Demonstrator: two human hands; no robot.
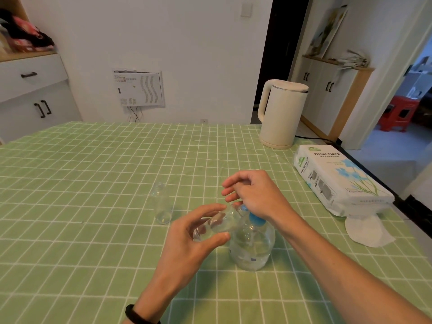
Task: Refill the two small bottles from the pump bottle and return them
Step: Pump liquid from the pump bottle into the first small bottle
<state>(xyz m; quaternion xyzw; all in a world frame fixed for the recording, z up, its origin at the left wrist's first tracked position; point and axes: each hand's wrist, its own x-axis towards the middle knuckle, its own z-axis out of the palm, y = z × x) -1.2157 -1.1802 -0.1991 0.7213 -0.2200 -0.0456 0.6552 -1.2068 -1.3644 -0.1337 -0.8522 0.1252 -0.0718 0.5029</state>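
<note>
Small bottle (215, 226): pinched by left hand (187, 242), tilted against pump bottle (252, 249), whose top is covered by right hand (257, 192), fingers spread.

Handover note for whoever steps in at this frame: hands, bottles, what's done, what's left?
Left hand holds one small bottle tilted, its mouth at the nozzle of the pump bottle.
Right hand rests on the blue pump head, fingers relaxed.
The pump bottle stands on the green tablecloth; the second small bottle stands upright to its left, seemingly uncapped.
Done: first fill set up; fill level unreadable.
Left: finish it, fill the second, return both.
</note>
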